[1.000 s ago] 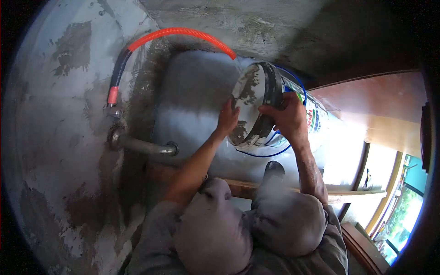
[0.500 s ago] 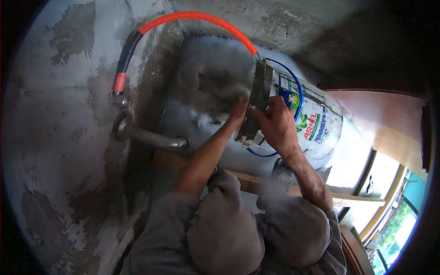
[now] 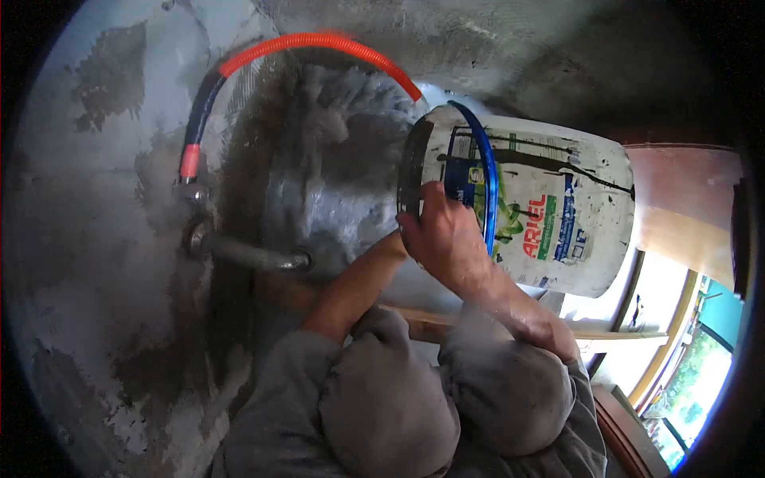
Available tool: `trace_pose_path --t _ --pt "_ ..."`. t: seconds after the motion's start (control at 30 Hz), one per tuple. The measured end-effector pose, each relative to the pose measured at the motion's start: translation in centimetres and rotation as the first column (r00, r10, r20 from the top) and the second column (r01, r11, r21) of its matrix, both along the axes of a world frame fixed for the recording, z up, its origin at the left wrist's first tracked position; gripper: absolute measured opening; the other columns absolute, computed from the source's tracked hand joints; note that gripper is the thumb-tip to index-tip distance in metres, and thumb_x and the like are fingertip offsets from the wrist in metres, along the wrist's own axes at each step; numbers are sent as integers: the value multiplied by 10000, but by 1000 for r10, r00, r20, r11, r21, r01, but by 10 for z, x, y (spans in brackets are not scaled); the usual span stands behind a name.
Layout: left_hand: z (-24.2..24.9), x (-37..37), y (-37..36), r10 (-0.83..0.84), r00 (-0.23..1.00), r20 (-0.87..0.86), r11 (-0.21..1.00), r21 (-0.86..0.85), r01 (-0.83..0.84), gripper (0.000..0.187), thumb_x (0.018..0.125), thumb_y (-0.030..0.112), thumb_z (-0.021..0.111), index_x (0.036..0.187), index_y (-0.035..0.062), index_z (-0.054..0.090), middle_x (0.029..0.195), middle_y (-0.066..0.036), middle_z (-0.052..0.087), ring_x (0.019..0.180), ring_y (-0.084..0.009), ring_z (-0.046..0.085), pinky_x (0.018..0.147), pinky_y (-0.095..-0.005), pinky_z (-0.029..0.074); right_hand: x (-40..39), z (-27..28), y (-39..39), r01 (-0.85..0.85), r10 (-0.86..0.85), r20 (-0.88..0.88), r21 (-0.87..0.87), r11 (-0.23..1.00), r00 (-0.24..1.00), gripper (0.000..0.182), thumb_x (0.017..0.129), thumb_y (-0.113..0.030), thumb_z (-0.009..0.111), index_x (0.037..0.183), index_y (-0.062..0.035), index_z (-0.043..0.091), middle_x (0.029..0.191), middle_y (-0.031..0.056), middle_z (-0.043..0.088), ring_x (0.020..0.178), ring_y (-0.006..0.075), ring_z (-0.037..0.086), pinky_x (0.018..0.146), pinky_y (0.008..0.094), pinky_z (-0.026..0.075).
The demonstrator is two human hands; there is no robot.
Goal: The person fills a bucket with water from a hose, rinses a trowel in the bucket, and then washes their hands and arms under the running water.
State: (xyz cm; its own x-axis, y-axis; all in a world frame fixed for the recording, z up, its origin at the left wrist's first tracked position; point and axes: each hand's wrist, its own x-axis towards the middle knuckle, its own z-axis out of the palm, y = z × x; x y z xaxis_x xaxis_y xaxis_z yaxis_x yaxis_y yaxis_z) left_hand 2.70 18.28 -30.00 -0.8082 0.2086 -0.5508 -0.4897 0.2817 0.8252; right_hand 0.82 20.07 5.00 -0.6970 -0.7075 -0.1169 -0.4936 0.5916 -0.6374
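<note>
I have the white bucket tipped onto its side over the tub, mouth to the left, base to the right. Its label is turned sideways to my view: ARIEL in big red letters, a green strip and blue lettering alongside, a dark blue panel with a green leafy picture nearer the rim. Dark streaks run along the upper side, and a blue hoop crosses the label.

The right grip is clamped on the bucket near its dark rim band. The left grip slips out of my sight at the mouth's lower edge, so I can't tell whether it is closed, or on what.

Left of the mouth, glossy, rippled water fills the tub. An orange hose arches over it, its end just beside the rim; a black sleeve joins it back to a metal fitting on the grey wall. Below that, a metal pipe reaches toward the tub. Closest to me are two grey-clad knees.
</note>
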Motion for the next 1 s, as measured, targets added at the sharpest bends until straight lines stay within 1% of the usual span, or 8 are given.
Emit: trace_pose_path --t 0.2,0.33,0.37,0.47,0.57,0.73,0.93,1.0 --pt "13 -23 -19 63 997 -55 998 -27 -64 735 952 447 550 1529 97 257 1335 -196 554 1185 -308 543 989 -473 409 -2 -6 5 64 -64 1 2 998 998 414 824 -188 761 1070 38 517 691 196 660 671 381 683 589 443 531" --pt "39 -65 -62 194 964 -183 977 -46 -206 768 942 452 568 1544 111 234 1337 -172 558 1167 -284 555 979 -472 413 -26 4 19 252 -251 142 13 968 957 509 751 -255 848 1052 25 546 706 129 679 642 241 688 575 351 523" --pt "43 -75 -76 261 942 -210 959 -53 -278 776 940 453 573 1547 115 228 1338 -166 559 1162 -278 558 977 -472 413 -39 7 30 283 -283 24 23 959 959 520 730 -243 866 1040 29 548 716 128 674 634 193 671 569 337 520" --pt "67 -100 -122 513 812 -276 847 10 -532 802 933 457 586 1558 125 210 1340 -148 563 1149 -259 567 970 -472 416 -76 9 64 505 -464 314 -60 861 829 597 702 -290 889 1046 57 546 803 151 699 714 243 695 612 372 542" --pt "127 -108 -141 786 614 -63 602 301 -739 770 912 421 619 1530 133 262 1362 -96 538 1162 -231 540 945 -518 396 -84 23 72 561 -512 283 -130 818 811 486 741 -164 847 1050 68 553 798 120 677 581 129 608 494 254 459" --pt "180 -109 -159 873 480 -87 459 477 -749 630 922 147 563 1492 31 321 1446 -167 474 1319 -254 470 1107 -370 351 -103 37 62 495 -413 335 -212 843 847 561 737 -213 873 1089 66 537 823 122 685 598 124 609 505 262 470" --pt "256 -94 -165 905 414 -96 312 813 -493 369 937 128 605 1291 63 524 1105 -55 642 1020 -153 629 957 -323 499 -94 46 52 421 -303 353 -332 844 885 563 738 -189 880 1108 49 527 868 96 649 740 131 615 604 270 477" --pt "271 -91 -167 877 466 -120 361 805 -471 317 931 110 602 1236 56 531 1100 -114 643 1032 -256 655 952 -444 538 -92 44 53 427 -277 376 -412 805 884 607 728 -262 874 1132 37 534 878 78 629 746 126 587 608 267 457"
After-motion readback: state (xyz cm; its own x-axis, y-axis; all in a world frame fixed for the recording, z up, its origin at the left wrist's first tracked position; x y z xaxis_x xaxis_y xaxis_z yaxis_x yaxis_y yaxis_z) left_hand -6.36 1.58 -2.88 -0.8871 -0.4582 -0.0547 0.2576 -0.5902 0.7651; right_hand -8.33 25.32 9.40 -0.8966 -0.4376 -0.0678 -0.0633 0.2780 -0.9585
